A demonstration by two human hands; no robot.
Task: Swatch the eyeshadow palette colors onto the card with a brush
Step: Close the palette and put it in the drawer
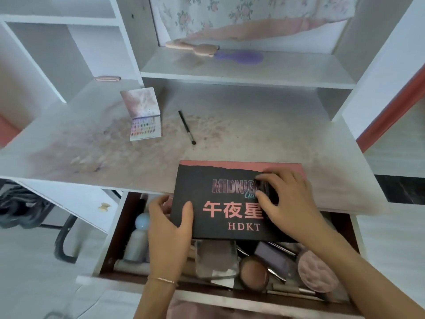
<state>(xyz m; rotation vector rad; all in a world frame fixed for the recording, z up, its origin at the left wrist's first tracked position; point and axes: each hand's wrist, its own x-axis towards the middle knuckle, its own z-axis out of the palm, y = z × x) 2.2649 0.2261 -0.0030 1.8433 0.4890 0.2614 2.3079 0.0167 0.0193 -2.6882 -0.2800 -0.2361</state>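
Note:
A black and pink eyeshadow palette box (220,203) marked MIDNIGHT and HDKT lies half on the desk's front edge, half over the open drawer. My left hand (170,229) grips its left edge, thumb on top. My right hand (289,203) rests on its right part with fingers curled onto the lid. A small open palette (145,127) with many coloured pans sits farther back on the desk, lid raised. A black brush (186,126) lies to its right, bristles toward me. I cannot make out a card.
The open drawer (115,238) below holds several cosmetics: a round blush compact (254,271), a pink puff (315,272), a pale bottle (138,240). The desk top (253,125) is stained with powder. A purple hairbrush (241,57) lies on the shelf above.

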